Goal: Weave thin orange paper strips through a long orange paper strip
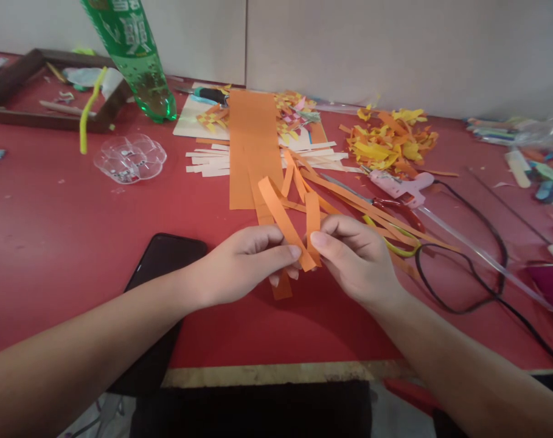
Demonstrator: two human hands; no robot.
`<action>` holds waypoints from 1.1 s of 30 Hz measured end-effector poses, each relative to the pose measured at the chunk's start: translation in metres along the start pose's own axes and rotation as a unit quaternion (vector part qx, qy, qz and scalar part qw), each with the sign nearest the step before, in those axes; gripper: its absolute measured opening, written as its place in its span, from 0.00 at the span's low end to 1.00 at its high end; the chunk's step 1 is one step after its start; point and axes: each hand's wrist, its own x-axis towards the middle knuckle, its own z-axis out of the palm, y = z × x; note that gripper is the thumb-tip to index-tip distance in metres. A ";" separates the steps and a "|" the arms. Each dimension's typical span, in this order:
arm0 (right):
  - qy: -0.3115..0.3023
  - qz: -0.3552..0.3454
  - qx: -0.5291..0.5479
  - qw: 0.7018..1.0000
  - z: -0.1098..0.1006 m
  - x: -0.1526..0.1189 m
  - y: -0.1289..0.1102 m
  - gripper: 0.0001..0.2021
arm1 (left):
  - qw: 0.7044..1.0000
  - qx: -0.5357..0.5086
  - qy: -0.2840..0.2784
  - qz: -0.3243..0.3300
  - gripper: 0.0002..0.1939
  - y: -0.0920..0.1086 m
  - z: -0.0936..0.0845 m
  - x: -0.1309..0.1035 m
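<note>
Low over the table's near side, my left hand (253, 261) pinches an orange paper strip (280, 213) between thumb and fingers. Just to its right, my right hand (353, 255) grips another part of orange paper strip (313, 213), its thumb pressed on the lower end. The two held lengths meet near the fingertips in a V shape; whether they are one piece I cannot tell. Beyond the hands lies a wide orange paper sheet (254, 146), with white paper strips (212, 161) sticking out on both sides. More loose orange strips (362, 204) trail off to the right.
A pink glue gun (401, 185) with a black cord (440, 304) lies right, beside red-handled scissors (397, 210) and a paper scrap pile (390, 143). Leftward are a black phone (160, 267), a clear tray (132, 158), a green bottle (137, 61) and a dark wooden frame (11, 115).
</note>
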 end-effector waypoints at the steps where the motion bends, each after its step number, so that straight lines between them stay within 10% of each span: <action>1: 0.002 0.004 0.000 1.000 0.000 0.000 0.000 0.14 | 1.000 -0.001 0.000 0.003 0.09 0.000 0.000 0.000; 33: -0.034 0.015 -0.002 0.999 0.000 -0.002 0.003 0.12 | 0.997 -0.071 0.028 0.017 0.12 0.002 0.001 0.001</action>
